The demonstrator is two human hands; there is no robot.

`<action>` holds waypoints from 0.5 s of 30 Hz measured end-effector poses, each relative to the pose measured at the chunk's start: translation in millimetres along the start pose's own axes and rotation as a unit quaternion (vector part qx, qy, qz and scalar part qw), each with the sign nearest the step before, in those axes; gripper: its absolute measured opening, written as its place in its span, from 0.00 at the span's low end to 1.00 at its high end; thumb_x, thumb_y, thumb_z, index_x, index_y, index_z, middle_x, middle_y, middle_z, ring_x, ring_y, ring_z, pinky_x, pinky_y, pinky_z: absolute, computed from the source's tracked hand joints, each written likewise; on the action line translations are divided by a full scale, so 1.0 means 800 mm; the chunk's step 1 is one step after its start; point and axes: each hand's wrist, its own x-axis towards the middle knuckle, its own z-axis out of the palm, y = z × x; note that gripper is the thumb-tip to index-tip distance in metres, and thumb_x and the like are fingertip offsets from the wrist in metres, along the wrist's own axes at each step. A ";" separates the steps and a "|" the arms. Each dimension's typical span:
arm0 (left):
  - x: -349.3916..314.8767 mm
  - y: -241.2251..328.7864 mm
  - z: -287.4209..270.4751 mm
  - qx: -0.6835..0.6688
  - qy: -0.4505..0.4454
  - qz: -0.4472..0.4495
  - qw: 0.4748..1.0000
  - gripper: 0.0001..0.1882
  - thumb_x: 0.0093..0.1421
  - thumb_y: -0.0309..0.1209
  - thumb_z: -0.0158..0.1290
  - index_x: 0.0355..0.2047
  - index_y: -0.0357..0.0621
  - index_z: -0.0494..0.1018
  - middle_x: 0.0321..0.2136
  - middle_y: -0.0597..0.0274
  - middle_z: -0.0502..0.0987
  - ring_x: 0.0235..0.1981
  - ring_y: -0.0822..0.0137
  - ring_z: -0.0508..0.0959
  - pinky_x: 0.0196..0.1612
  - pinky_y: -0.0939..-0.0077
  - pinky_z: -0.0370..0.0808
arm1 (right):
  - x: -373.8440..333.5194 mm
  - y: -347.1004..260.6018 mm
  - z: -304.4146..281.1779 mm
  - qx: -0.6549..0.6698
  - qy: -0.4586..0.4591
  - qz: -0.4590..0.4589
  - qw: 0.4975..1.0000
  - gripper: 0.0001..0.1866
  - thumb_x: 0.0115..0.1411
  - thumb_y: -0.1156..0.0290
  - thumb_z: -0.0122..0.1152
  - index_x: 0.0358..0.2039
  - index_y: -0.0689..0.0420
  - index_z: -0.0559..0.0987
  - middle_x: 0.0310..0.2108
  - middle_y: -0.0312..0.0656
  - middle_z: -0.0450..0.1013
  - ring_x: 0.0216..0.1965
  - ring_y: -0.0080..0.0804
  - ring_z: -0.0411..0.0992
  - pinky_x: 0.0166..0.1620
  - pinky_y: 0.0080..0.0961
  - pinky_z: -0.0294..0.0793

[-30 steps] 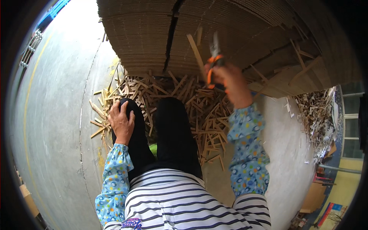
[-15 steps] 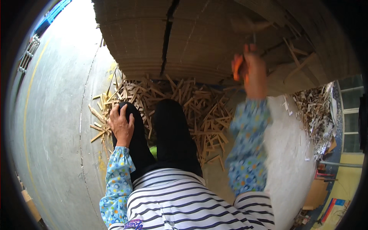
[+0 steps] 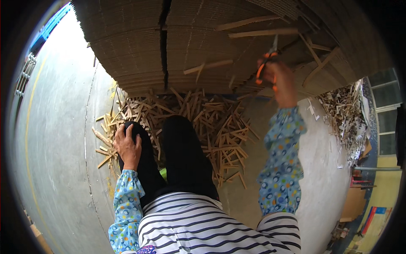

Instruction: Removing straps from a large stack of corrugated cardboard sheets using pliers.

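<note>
My right hand (image 3: pixel 281 80) is wrapped round a two-handled hand tool (image 3: pixel 263 71) with orange-and-black grips and a narrow metal tip. Whether it is pliers or snips I cannot tell. The tip points at the stacked corrugated cardboard (image 3: pixel 203 46), close below a loose cardboard strip (image 3: pixel 264 33). More thin strips lie or fall across the stack's face, one of them a pale strip (image 3: pixel 209 66) left of the tool. On my left knee rests my left hand (image 3: pixel 128 147), fingers spread, holding nothing.
A heap of cardboard strips (image 3: pixel 220 127) covers the floor beneath the stack and around my knees. Further right lies another pile of scraps (image 3: pixel 344 114) along the wall. A dark vertical gap (image 3: pixel 164 51) splits the stack. Grey concrete floor (image 3: pixel 59 139) stretches to the left.
Loose strips now show across the stack's face near the tool. My right hand stays high at the stack with the tool tilted differently. The view has shifted slightly; my left hand stays on the knee.
</note>
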 end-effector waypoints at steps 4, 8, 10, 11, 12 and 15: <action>0.000 0.000 0.002 -0.006 0.003 -0.003 1.000 0.23 0.55 0.34 0.55 0.53 0.54 0.68 0.56 0.58 0.64 0.58 0.54 0.62 0.58 0.55 0.59 | 0.034 -0.053 -0.008 -0.030 0.033 0.008 0.999 0.17 0.59 0.66 0.52 0.45 0.63 0.74 0.39 0.44 0.77 0.36 0.31 0.76 0.39 0.26 0.76; 0.001 -0.005 0.000 -0.011 -0.007 -0.030 0.999 0.23 0.55 0.35 0.54 0.53 0.53 0.69 0.56 0.57 0.63 0.60 0.55 0.60 0.59 0.54 0.58 | 0.009 -0.044 0.002 -0.035 -0.081 0.052 0.995 0.15 0.59 0.66 0.52 0.43 0.62 0.75 0.35 0.42 0.76 0.35 0.29 0.76 0.39 0.26 0.76; 0.004 -0.001 0.001 -0.011 -0.006 -0.029 0.999 0.23 0.55 0.35 0.54 0.53 0.53 0.69 0.56 0.57 0.63 0.60 0.55 0.60 0.59 0.54 0.57 | -0.015 -0.014 0.020 -0.087 -0.147 0.083 0.982 0.15 0.59 0.66 0.52 0.42 0.61 0.75 0.34 0.41 0.76 0.36 0.29 0.76 0.39 0.26 0.76; 0.003 0.000 0.001 -0.010 -0.008 -0.027 1.000 0.23 0.55 0.35 0.54 0.53 0.53 0.69 0.56 0.57 0.63 0.60 0.55 0.60 0.59 0.54 0.57 | -0.029 0.006 0.035 -0.114 -0.157 0.090 0.977 0.15 0.59 0.66 0.52 0.42 0.61 0.76 0.35 0.41 0.76 0.36 0.29 0.76 0.40 0.26 0.76; 0.002 0.001 0.001 -0.010 -0.009 -0.027 1.000 0.23 0.55 0.35 0.54 0.53 0.53 0.69 0.56 0.57 0.63 0.60 0.55 0.60 0.59 0.54 0.57 | -0.036 0.016 0.042 -0.140 -0.166 0.098 0.971 0.15 0.58 0.66 0.52 0.42 0.61 0.76 0.36 0.41 0.76 0.35 0.29 0.76 0.40 0.27 0.76; 0.000 0.000 0.002 -0.002 0.006 0.002 1.000 0.23 0.56 0.35 0.55 0.53 0.54 0.68 0.56 0.59 0.64 0.59 0.55 0.61 0.58 0.55 0.59 | -0.001 0.005 0.017 -0.098 -0.064 0.051 0.992 0.16 0.58 0.66 0.52 0.44 0.62 0.74 0.38 0.42 0.76 0.35 0.29 0.76 0.41 0.27 0.76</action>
